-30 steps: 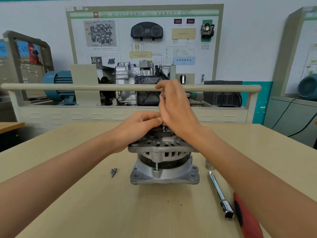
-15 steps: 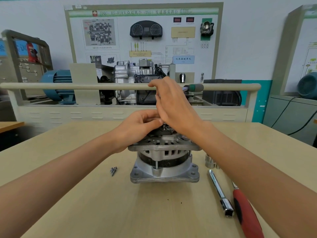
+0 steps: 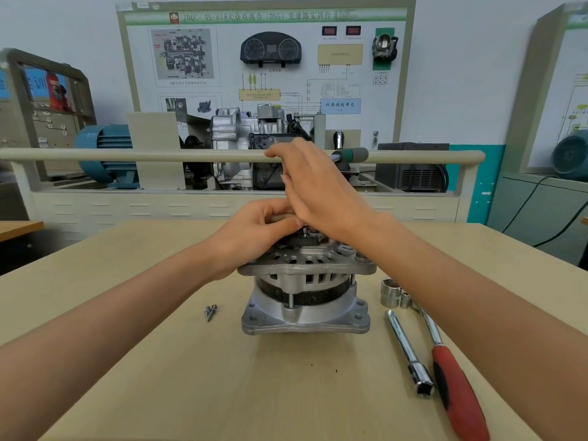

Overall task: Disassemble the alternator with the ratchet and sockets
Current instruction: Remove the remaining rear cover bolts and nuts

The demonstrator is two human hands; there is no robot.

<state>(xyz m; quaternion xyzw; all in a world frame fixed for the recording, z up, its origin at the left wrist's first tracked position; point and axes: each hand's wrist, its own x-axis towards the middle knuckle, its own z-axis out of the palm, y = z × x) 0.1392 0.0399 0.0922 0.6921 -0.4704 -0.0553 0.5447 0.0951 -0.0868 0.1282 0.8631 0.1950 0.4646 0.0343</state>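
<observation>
A light wooden table [image 3: 133,393] carries everything. The alternator [image 3: 305,291] stands upright on its flat mounting flange near the middle of the table. To the left of it, a little apart, lie some small loose screws [image 3: 210,311] in 1 little group. To the right stand 2 chrome sockets [image 3: 394,293], touching each other. In front of them lies a chrome extension bar [image 3: 409,353], pointing toward the near edge. Just beside the bar, on its right, lies the ratchet [image 3: 451,374] with a red handle, its head close to the sockets.
</observation>
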